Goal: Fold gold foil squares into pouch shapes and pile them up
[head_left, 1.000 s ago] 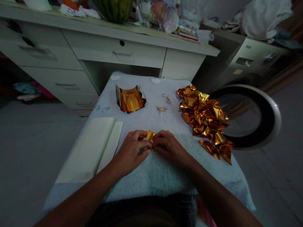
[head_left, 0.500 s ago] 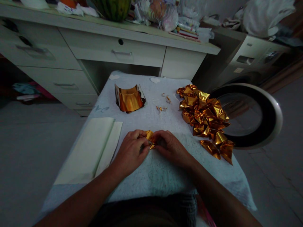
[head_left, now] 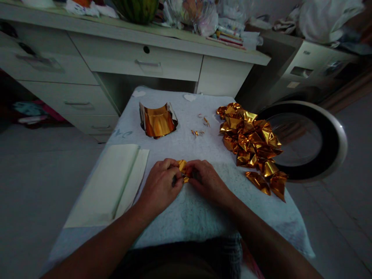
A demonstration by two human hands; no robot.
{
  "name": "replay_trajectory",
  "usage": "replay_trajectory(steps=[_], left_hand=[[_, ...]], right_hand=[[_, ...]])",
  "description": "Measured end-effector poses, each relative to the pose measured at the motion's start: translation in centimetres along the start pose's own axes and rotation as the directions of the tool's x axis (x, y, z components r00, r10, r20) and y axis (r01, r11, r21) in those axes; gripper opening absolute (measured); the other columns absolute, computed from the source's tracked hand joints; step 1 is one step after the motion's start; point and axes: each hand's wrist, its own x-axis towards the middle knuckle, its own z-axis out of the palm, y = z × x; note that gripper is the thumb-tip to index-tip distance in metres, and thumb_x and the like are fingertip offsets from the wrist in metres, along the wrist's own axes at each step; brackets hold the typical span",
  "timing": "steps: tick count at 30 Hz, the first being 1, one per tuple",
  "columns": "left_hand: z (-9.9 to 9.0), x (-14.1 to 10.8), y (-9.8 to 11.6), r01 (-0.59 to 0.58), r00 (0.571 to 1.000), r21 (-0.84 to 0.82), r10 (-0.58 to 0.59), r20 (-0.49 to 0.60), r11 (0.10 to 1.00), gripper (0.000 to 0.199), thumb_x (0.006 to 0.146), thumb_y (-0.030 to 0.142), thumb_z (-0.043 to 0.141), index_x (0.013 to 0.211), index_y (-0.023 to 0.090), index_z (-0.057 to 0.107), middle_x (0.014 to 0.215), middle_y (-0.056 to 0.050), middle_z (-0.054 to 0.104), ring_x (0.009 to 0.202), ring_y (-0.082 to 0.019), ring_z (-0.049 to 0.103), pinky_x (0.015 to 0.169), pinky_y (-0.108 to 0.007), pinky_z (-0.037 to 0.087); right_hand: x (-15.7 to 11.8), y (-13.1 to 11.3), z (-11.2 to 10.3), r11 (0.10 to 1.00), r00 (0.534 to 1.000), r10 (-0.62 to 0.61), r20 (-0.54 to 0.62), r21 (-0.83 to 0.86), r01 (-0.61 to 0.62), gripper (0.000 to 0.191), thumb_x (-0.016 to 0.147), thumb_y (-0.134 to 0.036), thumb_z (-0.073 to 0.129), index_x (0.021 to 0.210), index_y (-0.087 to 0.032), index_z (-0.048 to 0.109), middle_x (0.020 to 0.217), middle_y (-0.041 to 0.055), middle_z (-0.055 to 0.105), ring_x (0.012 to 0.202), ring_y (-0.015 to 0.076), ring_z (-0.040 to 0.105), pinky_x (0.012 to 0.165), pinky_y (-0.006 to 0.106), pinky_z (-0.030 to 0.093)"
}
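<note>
My left hand (head_left: pixel 162 180) and my right hand (head_left: pixel 207 179) meet near the middle of the cloth-covered table (head_left: pixel 203 228), each with its fingers closed on one small piece of gold foil (head_left: pixel 182 166). The fingers hide much of the foil. Beyond them stands a curved stack of gold foil sheets (head_left: pixel 159 121). Small gold scraps (head_left: pixel 197 133) lie to its right. A heap of folded gold foil pieces (head_left: pixel 250 135) covers the table's right side. On the left is a pale stack of paper (head_left: pixel 104 182).
A white counter with drawers (head_left: pixel 139 62) runs behind the table, with a watermelon (head_left: pixel 136 9), plastic bags and small packets on top. At the right, a washing machine's round door (head_left: pixel 334 143) stands open close to the foil heap.
Both hands keep hold of the foil in almost the same place, with only slight finger movement. The whole view has shifted slightly.
</note>
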Motion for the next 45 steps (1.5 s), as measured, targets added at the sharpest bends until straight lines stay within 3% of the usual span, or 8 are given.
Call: replay_trajectory(steps=[11,21,27,34,45], left_hand=[[0.1,0.0,-0.1,-0.008,1.000,0.008,0.008,0.008,1.000,0.009,0.078,0.011,0.061,0.074,0.019,0.063,0.104,-0.006,0.061,0.097,-0.023,0.056,0.090,-0.043,0.047],[0.0,-0.1,0.0,-0.012,1.000,0.012,0.012,0.001,1.000,0.017,0.076,0.009,0.059,0.086,0.022,0.054,0.099,-0.005,0.059,0.094,-0.024,0.055,0.086,-0.044,0.047],[0.1,-0.1,-0.3,-0.046,0.999,0.003,0.046,0.015,0.999,0.011,0.080,0.010,0.058,0.082,0.021,0.059,0.105,-0.005,0.059,0.098,-0.024,0.054,0.088,-0.044,0.047],[-0.1,-0.4,-0.5,-0.051,0.998,-0.033,0.052,0.046,0.998,0.008,0.081,0.016,0.062,0.087,0.021,0.063,0.111,-0.006,0.059,0.102,-0.025,0.054,0.092,-0.045,0.046],[-0.2,-0.5,-0.9,-0.061,0.996,-0.050,0.064,0.060,0.997,0.008,0.082,0.019,0.062,0.090,0.021,0.062,0.113,-0.006,0.057,0.106,-0.025,0.052,0.095,-0.047,0.045]], right_hand=[[0.1,-0.2,0.3,0.999,1.000,0.010,-0.011,-0.043,-0.011,0.037,0.079,-0.006,0.058,0.113,-0.019,0.053,0.100,0.0044,0.065,0.092,0.0197,0.055,0.087,0.037,0.039],[0.2,-1.1,0.7,0.992,0.993,0.115,-0.032,-0.050,-0.117,0.042,0.076,-0.005,0.055,0.116,-0.018,0.054,0.101,0.0053,0.063,0.093,0.0218,0.052,0.086,0.038,0.040],[0.2,-1.0,0.9,0.992,0.994,0.098,-0.047,-0.074,-0.101,0.041,0.077,-0.007,0.054,0.116,-0.015,0.055,0.101,0.0069,0.063,0.092,0.0221,0.052,0.086,0.039,0.039],[-0.1,-1.1,1.1,0.989,0.995,0.092,-0.036,-0.114,-0.096,0.052,0.076,-0.007,0.053,0.127,-0.017,0.050,0.107,0.0082,0.062,0.095,0.0235,0.050,0.088,0.041,0.038],[0.1,-1.5,1.0,0.985,0.992,0.127,-0.019,-0.116,-0.129,0.046,0.083,-0.012,0.053,0.128,-0.019,0.049,0.108,0.0079,0.062,0.097,0.0239,0.050,0.089,0.042,0.038]])
